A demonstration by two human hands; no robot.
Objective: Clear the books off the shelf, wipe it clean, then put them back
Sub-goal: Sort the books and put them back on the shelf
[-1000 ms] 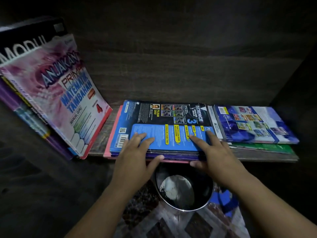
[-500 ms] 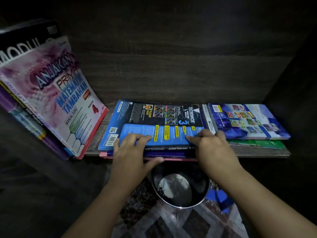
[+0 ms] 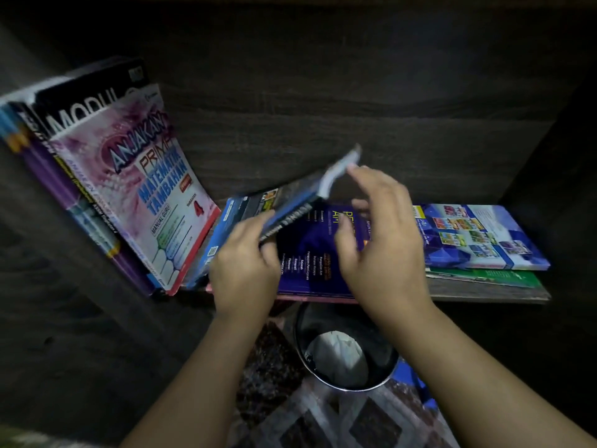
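On the dark wooden shelf [image 3: 484, 294], my left hand [image 3: 244, 270] grips the near edge of a blue science book [image 3: 284, 205], which is tilted up on its left side, blurred by motion. My right hand [image 3: 378, 240] hovers beside its raised right edge, fingers loosely spread, fingertips near the book's top corner. Beneath lies a dark blue book [image 3: 310, 253] on a pink one [image 3: 310, 297]. A pink-white maths book [image 3: 145, 195] leans at the left against other books [image 3: 80, 101]. At the right lies a blue book [image 3: 475, 236] on a green one [image 3: 484, 276].
Below the shelf edge stands a round black bin [image 3: 345, 357] with crumpled paper inside, on a patterned mat [image 3: 323, 418]. The shelf's dark back panel [image 3: 323, 124] and right side wall [image 3: 565, 156] close in the space.
The blue science book lay flat under both hands; now its right side is swung up toward the leaning books, uncovering the dark blue book. My right hand has lifted off.
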